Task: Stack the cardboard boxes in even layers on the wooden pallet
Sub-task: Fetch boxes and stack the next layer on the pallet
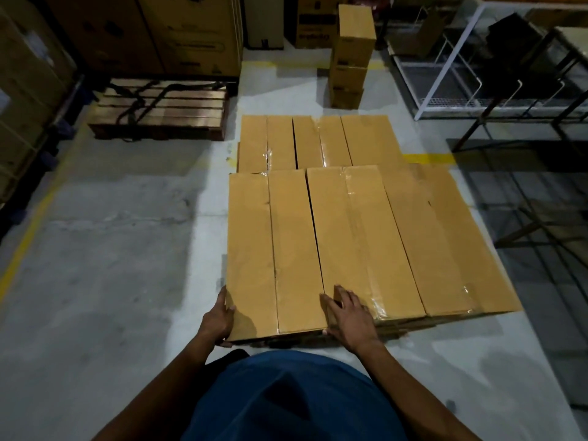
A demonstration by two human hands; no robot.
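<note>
Long brown cardboard boxes lie side by side in front of me, a near row on top and a lower far row (318,141) behind it. The pallet under them is almost wholly hidden; only a dark strip (286,342) shows below the near edge. My left hand (219,319) grips the near left corner of the leftmost box (273,249), thumb on top and fingers under its end. My right hand (348,313) rests at the near right corner of that box, fingers spread flat over the neighbouring box (359,237). A third box (445,237) lies at the right.
A bare wooden pallet (165,109) with a dark strap stands at the back left before large cartons (178,33). A tall stack of small boxes (351,55) stands behind the rows. A white metal rack (461,68) and dark frames fill the right. Grey concrete floor lies left.
</note>
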